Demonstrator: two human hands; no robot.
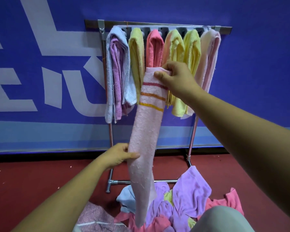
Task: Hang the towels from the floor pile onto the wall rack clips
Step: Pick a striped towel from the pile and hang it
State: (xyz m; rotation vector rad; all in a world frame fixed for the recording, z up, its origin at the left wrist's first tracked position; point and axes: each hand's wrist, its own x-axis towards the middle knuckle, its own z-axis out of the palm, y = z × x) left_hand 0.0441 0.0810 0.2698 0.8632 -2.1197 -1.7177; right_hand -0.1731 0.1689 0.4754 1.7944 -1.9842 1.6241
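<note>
Head view: our right hand [174, 77] pinches the top edge of a fuzzy pale pink towel [144, 148] with red, orange and yellow stripes, while our left hand [119, 156] grips its narrow folded middle. It hangs in front of the metal rack [157, 25], above the rumpled floor pile [187, 198].

Pink towel [146, 139]: terry cloth, matt, rough nap with loose pulled threads. Its three woven stripes look flatter and tighter.
Hung towels [155, 49]: same looped cloth, fuzzy. The yellow ones have frayed edges.
Floor pile [191, 193]: cloth, matt. The purple pieces look smoother and plusher.
Rack [111, 139]: bare metal tube, polished, with bright glints. Top rail [224, 30] is darker and duller metal.
Clips [180, 30]: grey, matt, possibly plastic.
Wall [258, 72]: blue printed covering, fine woven grain, matt.
Floor [32, 178]: dark red, matt, slightly speckled.
</note>
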